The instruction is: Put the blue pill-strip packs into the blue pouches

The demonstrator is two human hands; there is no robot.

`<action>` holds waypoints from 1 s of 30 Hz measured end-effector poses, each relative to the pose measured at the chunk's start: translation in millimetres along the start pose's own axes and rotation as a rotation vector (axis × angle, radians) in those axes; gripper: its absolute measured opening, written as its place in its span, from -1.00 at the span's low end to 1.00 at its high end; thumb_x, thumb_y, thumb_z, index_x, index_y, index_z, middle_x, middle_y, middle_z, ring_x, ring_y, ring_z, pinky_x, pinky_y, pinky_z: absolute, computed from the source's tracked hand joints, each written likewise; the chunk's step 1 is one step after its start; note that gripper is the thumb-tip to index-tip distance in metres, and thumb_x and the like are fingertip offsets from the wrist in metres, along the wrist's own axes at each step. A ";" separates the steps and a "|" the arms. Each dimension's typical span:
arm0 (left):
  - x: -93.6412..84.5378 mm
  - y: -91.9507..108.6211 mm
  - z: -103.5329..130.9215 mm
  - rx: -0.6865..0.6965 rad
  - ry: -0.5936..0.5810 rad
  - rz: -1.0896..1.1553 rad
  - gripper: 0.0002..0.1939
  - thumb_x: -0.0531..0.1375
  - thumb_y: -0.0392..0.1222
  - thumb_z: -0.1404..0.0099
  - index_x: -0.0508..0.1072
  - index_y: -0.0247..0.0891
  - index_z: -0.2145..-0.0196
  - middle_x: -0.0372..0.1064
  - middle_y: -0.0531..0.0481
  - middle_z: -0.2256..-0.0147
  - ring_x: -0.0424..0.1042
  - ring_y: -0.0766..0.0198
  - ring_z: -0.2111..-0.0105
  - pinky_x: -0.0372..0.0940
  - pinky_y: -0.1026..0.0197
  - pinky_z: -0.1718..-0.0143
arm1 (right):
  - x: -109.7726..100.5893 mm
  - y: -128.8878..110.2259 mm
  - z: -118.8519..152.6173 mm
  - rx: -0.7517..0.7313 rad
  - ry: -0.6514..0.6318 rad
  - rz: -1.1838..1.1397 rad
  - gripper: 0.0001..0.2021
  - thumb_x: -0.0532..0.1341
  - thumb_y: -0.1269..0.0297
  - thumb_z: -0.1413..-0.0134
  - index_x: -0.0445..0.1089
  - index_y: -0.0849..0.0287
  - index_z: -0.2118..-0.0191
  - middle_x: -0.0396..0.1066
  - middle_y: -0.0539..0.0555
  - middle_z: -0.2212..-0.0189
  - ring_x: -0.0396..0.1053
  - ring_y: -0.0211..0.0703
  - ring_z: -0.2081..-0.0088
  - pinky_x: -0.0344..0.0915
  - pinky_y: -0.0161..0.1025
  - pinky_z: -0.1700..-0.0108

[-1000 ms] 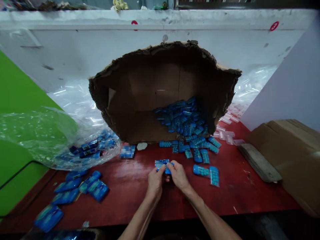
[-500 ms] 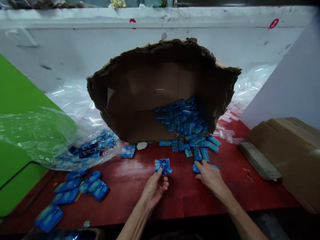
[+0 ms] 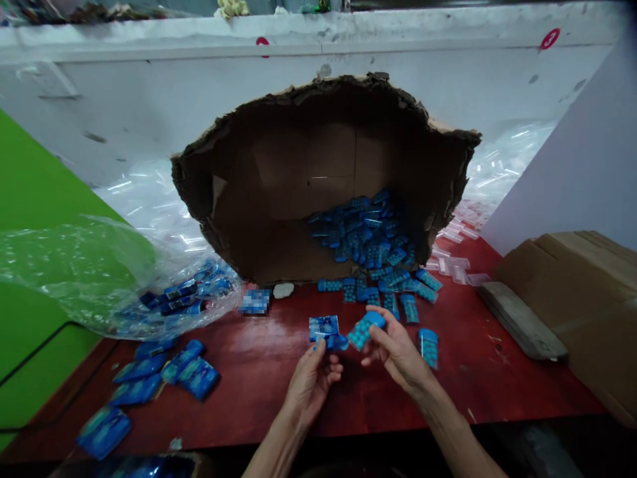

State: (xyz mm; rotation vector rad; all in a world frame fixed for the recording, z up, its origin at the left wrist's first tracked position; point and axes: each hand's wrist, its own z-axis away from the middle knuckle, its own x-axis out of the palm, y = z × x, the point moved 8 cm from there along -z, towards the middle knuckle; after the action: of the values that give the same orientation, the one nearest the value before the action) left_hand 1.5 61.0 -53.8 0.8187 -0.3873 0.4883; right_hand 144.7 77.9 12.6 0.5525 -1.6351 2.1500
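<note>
My left hand (image 3: 316, 375) pinches a small blue printed wrapper (image 3: 323, 328) by its lower edge, above the red tabletop. In my right hand (image 3: 398, 348) is a clear plastic container (image 3: 363, 330) with a blue cap and blue-green balls inside, tilted, its lower end close to the wrapper's right side. Another such container (image 3: 428, 348) lies on the table just right of my right hand. Several more containers (image 3: 393, 279) spill from the cardboard box opening onto the table behind my hands.
A torn-edged cardboard box (image 3: 259, 245) holds a heap of containers. At left are filled blue packets (image 3: 199, 378) and a clear plastic bag (image 3: 124, 305) of wrappers. Clear plastic pieces (image 3: 455, 267) and a brown carton (image 3: 572, 299) stand right. The red table's (image 3: 398, 425) front edge is near.
My right hand has lifted a container from the table and brought it left, close to the wrapper. My left hand has stayed nearly in place, still pinching the wrapper.
</note>
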 end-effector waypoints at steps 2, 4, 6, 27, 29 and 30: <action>2.1 -0.3 0.9 0.007 -0.002 0.018 -0.81 0.19 -0.14 -0.04 0.29 -0.32 0.48 0.31 0.05 0.65 0.34 0.38 0.67 0.24 0.40 0.68 | 5.3 7.6 1.7 0.016 -0.003 -0.035 -0.52 0.24 0.22 0.17 0.07 0.08 0.09 0.23 -0.10 0.51 0.30 -0.31 0.57 0.33 -0.30 0.60; 3.8 -0.2 2.5 0.007 -0.004 0.045 -0.82 0.19 -0.15 -0.05 0.30 -0.33 0.48 0.31 0.04 0.65 0.35 0.38 0.66 0.25 0.40 0.67 | 7.5 12.5 1.6 0.026 -0.006 -0.044 -0.53 0.25 0.23 0.17 0.08 0.08 0.10 0.23 -0.11 0.51 0.30 -0.32 0.57 0.33 -0.32 0.61; 4.9 -0.3 4.2 0.003 -0.003 0.068 -0.82 0.19 -0.16 -0.05 0.30 -0.34 0.48 0.32 0.04 0.65 0.35 0.39 0.65 0.27 0.40 0.65 | 7.0 14.2 0.5 0.029 -0.001 -0.041 -0.54 0.25 0.24 0.17 0.08 0.09 0.12 0.23 -0.11 0.50 0.30 -0.33 0.57 0.33 -0.32 0.62; 10.9 9.4 11.5 0.098 -0.145 -0.002 -0.87 0.18 -0.23 -0.06 0.30 -0.30 0.43 0.33 0.06 0.61 0.37 0.37 0.57 0.30 0.36 0.55 | -3.7 12.6 3.6 -0.022 0.089 0.095 -0.55 0.24 0.29 0.17 0.06 0.10 0.12 0.23 -0.10 0.46 0.33 -0.30 0.52 0.36 -0.29 0.54; 10.7 10.3 12.1 0.110 -0.153 -0.016 -0.87 0.18 -0.23 -0.07 0.29 -0.29 0.41 0.34 0.06 0.61 0.37 0.37 0.57 0.30 0.36 0.54 | -5.4 13.1 4.9 -0.045 0.111 0.143 -0.54 0.24 0.29 0.17 0.05 0.09 0.12 0.24 -0.09 0.45 0.34 -0.27 0.50 0.37 -0.28 0.54; 11.0 10.7 12.3 0.114 -0.158 -0.021 -0.87 0.17 -0.23 -0.07 0.29 -0.29 0.40 0.34 0.06 0.61 0.37 0.37 0.57 0.30 0.35 0.54 | -5.9 13.0 5.9 -0.062 0.119 0.167 -0.54 0.24 0.29 0.18 0.05 0.09 0.12 0.24 -0.08 0.43 0.34 -0.25 0.49 0.37 -0.27 0.54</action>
State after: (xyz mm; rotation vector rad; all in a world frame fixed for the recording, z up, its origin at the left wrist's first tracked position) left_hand 3.0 60.7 -34.2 0.9745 -0.4988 0.4301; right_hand 143.3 68.6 0.4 0.2715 -1.7290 2.1937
